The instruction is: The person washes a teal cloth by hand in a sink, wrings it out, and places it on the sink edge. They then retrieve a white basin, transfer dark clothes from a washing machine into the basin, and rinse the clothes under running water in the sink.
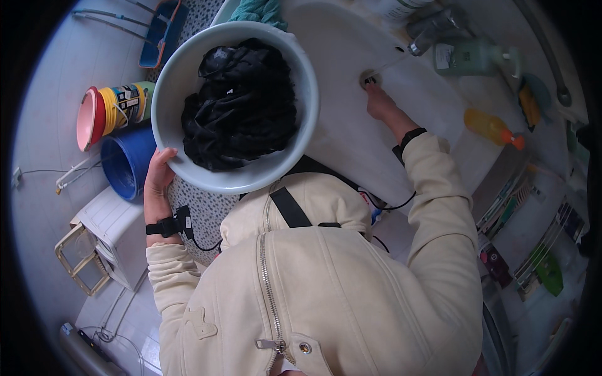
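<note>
My left hand (160, 170) grips the near-left rim of a round, pale plastic washbasin (167, 61). Crumpled black, wet-looking cloth (240, 105) fills much of that basin. My right hand (382, 102) reaches into a white sink (338, 136), fingertips down at its round drain (368, 77). Something small and dark shows at those fingertips; whether they grip it, I cannot tell. Above and to the right, a thin stream of water runs from a chrome faucet (435, 33) toward the drain. Teal cloth (261, 13) lies behind the basin's far rim.
A green pump bottle (465, 57) and an orange bottle (489, 127) are along the sink's right side. At left are a blue bucket (124, 162), a yellow bucket (124, 104), a white cabinet-like appliance (115, 225) and a blue dustpan (160, 35). A black cable (395, 207) hangs beside my jacket.
</note>
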`<state>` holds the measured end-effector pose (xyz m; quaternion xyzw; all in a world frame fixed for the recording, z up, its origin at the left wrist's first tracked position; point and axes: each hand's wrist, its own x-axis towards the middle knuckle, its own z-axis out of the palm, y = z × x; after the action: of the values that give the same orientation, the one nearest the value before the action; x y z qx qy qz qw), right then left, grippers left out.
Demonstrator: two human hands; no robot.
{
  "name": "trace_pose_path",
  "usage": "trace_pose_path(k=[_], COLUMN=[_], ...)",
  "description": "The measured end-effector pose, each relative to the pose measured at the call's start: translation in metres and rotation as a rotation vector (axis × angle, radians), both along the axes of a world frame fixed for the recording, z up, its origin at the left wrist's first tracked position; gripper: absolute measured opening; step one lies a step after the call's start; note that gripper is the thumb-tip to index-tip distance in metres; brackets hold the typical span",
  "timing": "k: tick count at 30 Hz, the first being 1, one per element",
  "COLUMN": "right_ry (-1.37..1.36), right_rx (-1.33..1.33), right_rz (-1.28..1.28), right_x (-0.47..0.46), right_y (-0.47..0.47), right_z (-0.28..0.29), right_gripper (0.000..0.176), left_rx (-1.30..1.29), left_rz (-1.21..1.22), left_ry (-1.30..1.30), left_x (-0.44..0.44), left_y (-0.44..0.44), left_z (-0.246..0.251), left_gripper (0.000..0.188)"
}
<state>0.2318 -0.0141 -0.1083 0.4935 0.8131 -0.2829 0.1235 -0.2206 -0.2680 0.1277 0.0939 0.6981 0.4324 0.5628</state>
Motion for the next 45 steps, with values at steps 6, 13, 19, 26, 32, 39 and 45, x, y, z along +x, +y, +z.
trace_pose_path(k=[6, 13, 19, 26, 32, 39, 45], right_ry=[-0.027, -0.151, -0.183, -0.177, -0.323, -0.25, 0.393], right_rx=[-0.037, -0.125, 0.016, 0.034, 0.057, -0.142, -0.358], right_rz=[-0.002, 0.022, 0.064, 0.123, 0.178, 0.094, -0.085], right_x=[-0.003, 0.004, 0.005, 0.004, 0.001, 0.008, -0.039], right_y=[0.006, 0.015, 0.01, 0.0, -0.004, 0.008, -0.02], right_z=[-0.01, 0.009, 0.001, -0.016, -0.007, 0.005, 0.055], right_gripper=[0.032, 0.038, 0.041, 0.044, 0.048, 0.057, 0.059], left_rx=[-0.04, -0.048, -0.034, -0.063, -0.056, -0.003, 0.073], left_rz=[0.022, 0.049, -0.009, 0.05, 0.022, 0.01, -0.01], left_ry=[0.034, 0.065, 0.017, 0.053, 0.04, -0.001, -0.001], left_x=[0.005, 0.007, -0.003, 0.002, 0.008, 0.013, 0.02], left_y=[0.003, 0.0, -0.007, -0.006, -0.002, 0.002, 0.011], left_z=[0.004, 0.006, 0.004, 0.004, 0.01, 0.011, 0.019], left_gripper=[0.022, 0.022, 0.032, 0.021, 0.025, 0.026, 0.022])
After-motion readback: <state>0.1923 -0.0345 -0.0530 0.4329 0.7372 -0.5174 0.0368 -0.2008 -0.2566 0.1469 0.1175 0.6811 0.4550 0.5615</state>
